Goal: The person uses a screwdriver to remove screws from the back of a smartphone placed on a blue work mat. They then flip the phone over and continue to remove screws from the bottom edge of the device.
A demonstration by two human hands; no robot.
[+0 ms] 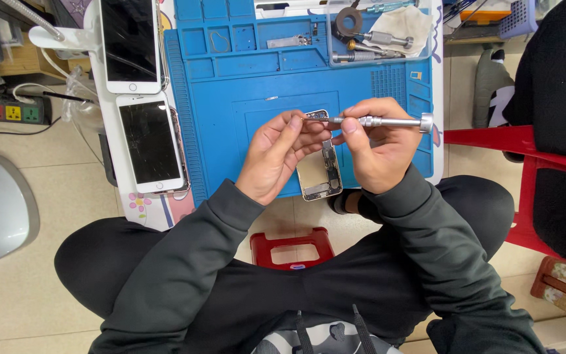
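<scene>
While the head view looks straight down, both hands meet at the centre of the frame over a blue work mat (pixel 230 124) that covers a low white tabletop (pixel 114 141). The left hand (pixel 276 154) grips the upper end of an opened phone housing (pixel 319 172), its fingers (pixel 296 126) closed on the top edge; the housing lies lengthwise toward the person, its lower end reaching past the near edge of the mat. The right hand (pixel 378 147) holds a slim silver screwdriver (pixel 381 121) level, fingers pinched on the shaft near the tip; the handle cap points to the right of the frame and the tip meets the top of the housing, just beside the left fingertips.

At the upper left of the frame two white phones lie face up, screens dark, on the tabletop just left of the mat: a larger phone (pixel 130 42) above and a second phone (pixel 150 141) below it, the lower screen showing cracks. At the upper right, a clear tray (pixel 330 39) on the mat holds metal tools (pixel 378 39) and a pale cloth (pixel 404 23). A power strip (pixel 11 111) sits on the floor at the far left. A red stool (pixel 293 248) shows between the person's knees at lower centre, and a red chair (pixel 525 160) stands at the right edge. Dark sleeves cover both forearms.
</scene>
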